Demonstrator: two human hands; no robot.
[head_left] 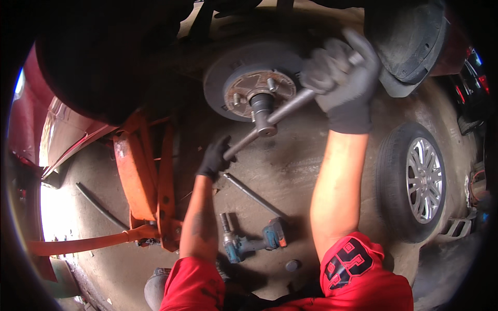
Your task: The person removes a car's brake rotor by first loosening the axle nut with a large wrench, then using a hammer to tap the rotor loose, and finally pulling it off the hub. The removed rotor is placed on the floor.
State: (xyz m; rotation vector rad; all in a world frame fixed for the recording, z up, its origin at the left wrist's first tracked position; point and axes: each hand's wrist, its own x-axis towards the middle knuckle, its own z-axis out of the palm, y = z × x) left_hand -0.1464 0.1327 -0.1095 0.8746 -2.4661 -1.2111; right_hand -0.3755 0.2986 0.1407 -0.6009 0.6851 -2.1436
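A long steel sliding T-handle (293, 107) crosses in front of the wheel hub (239, 89), its head joined to a dark socket (262, 102) seated at the hub's centre. Round the hub is a grey brake disc (213, 85), and wheel studs stick out of its rusty face. In a dark glove, my left hand (212, 158) closes round the bar's lower left end. My right hand (342, 83), in a grey glove and slightly blurred, wraps the upper right end with the thumb raised.
On the floor lie a cordless impact wrench (251, 242), a steel bar (254, 195) and a dark rod (101, 207). An orange floor jack (136, 176) stands at left, its handle reaching left. A wheel (397, 181) rests at right, below a hanging dark fender liner (415, 46).
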